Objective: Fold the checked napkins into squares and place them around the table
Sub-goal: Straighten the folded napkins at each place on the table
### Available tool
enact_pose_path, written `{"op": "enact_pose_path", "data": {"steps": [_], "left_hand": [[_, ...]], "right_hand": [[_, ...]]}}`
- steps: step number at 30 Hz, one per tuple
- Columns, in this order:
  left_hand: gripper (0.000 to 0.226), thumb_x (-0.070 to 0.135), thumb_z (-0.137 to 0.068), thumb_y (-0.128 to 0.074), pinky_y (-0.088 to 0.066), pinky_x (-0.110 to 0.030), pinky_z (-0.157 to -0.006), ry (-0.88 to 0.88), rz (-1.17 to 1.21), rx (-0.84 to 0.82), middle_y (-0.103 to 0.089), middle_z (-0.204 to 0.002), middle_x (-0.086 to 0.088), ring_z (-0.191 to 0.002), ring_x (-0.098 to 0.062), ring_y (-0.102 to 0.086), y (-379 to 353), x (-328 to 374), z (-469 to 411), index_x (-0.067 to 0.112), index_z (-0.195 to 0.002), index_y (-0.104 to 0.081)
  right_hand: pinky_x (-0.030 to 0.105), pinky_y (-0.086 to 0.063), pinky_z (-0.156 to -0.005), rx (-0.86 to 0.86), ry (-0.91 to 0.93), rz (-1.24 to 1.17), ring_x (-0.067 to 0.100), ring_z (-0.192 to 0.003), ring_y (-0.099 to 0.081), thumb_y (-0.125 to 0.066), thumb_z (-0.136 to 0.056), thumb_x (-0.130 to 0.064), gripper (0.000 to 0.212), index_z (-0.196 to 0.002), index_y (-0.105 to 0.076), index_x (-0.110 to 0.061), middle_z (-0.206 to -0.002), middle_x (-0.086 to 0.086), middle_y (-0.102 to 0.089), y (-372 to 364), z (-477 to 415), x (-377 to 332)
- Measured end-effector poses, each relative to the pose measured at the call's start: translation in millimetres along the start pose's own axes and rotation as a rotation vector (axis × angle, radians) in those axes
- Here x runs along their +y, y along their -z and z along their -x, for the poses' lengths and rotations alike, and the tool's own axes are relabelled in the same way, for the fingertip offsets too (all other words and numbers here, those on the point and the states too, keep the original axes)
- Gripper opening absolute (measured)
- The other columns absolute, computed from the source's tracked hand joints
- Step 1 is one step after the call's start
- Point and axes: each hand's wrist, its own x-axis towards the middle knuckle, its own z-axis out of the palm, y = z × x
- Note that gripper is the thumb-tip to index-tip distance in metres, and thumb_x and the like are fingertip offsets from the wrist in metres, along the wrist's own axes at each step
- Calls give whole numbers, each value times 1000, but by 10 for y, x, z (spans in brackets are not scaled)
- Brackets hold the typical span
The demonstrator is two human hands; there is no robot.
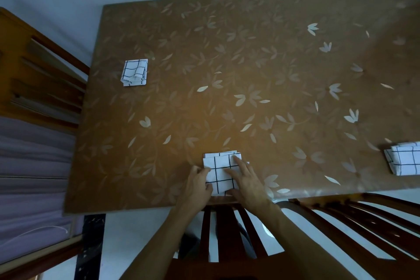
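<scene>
A white napkin with black checks [221, 171] lies folded into a square at the table's near edge. My left hand [197, 185] grips its left edge with curled fingers. My right hand [246, 180] lies flat on its right half, fingers spread, thumb at the near edge. A second folded checked napkin [134, 72] sits near the table's left side. A third folded checked napkin [405, 158] lies at the right, partly cut off by the frame's edge.
The table [250, 70] wears a brown cloth with pale leaf prints. A wooden chair [41, 70] stands at its left side. Two slatted wooden chairs [227, 232] [354, 223] stand at the near side beneath my arms. A wall runs behind.
</scene>
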Motion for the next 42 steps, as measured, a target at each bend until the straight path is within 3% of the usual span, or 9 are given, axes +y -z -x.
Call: {"op": "enact_pose_path", "data": {"steps": [7, 12, 15, 18, 20, 23, 27, 33, 42], "left_hand": [[40, 17, -98, -54, -51, -30, -90, 9, -16, -5, -44, -121, 0, -105, -15, -52, -23, -16, 60, 20, -138, -52], [32, 18, -95, -58, -50, -26, -87, -33, -18, -36, -54, -116, -1, -105, -15, -58, -8, -69, 108, 16, -128, -62], [34, 19, -95, -60, -53, -32, -92, -49, -22, -72, -57, -121, -2, -109, -17, -60, -6, -104, 190, 17, -129, -62], [35, 18, -96, -58, -48, -27, -93, -83, -25, -63, -55, -121, -1, -113, -19, -57, 53, -194, 253, 20, -131, -59], [33, 18, -97, -57, -40, -22, -87, -120, -29, -29, -55, -118, -2, -114, -21, -55, 174, -275, 291, 21, -130, -60], [31, 16, -99, -56, -40, -23, -90, -128, -19, 22, -54, -123, -3, -117, -22, -53, 427, -485, 362, 19, -130, -59], [30, 19, -100, -57, -42, -26, -92, -138, -52, 80, -55, -126, -6, -117, -23, -55, 902, -990, 568, 17, -129, -60], [27, 18, -95, -60, -39, -27, -94, -102, -86, 157, -65, -120, -9, -117, -26, -58, 1706, -1947, 985, 14, -120, -66], [30, 33, -97, -60, -55, -37, -91, 7, -59, 216, -66, -123, -3, -112, -21, -64, 2545, -2874, 1228, 22, -124, -64]], "right_hand": [[58, -48, -103, 0, 53, 55, 40, -145, -32, -85, -73, -26, 72, -135, -47, -25, -159, 16, -31, -117, 68, 51], [51, -41, -111, -55, 13, 48, 30, -151, -17, -68, -88, -19, 49, -136, -55, -22, -163, 7, -22, -64, 111, -40], [53, -49, -104, -55, 33, 97, 37, -143, -36, -77, -76, -10, 47, -121, -66, -20, -155, 13, -40, -123, 189, -133], [53, -57, -90, 4, 0, 156, 38, -128, -55, -94, -56, -27, 59, -109, -68, -28, -141, 12, -57, -183, 237, -195], [55, -48, -104, 31, -15, 195, 34, -137, -47, -89, -64, -45, 60, -118, -66, -31, -148, 8, -50, -108, 274, -368], [48, -27, -118, 65, -32, 147, 32, -147, -31, -70, -86, -40, 51, -133, -61, -25, -159, 6, -37, -56, 277, -711], [48, -44, -106, 108, -53, 109, 38, -128, -53, -58, -87, -35, 51, -132, -62, -12, -143, 15, -55, -122, 148, -1375], [39, -44, -105, 99, -6, 90, 30, -127, -53, -62, -94, -27, 60, -148, -42, -13, -146, 9, -49, -202, -66, -2495], [40, -51, -99, 64, 37, 76, 27, -119, -61, -60, -96, -27, 59, -150, -37, -18, -142, 8, -53, -267, -366, -3404]]}}
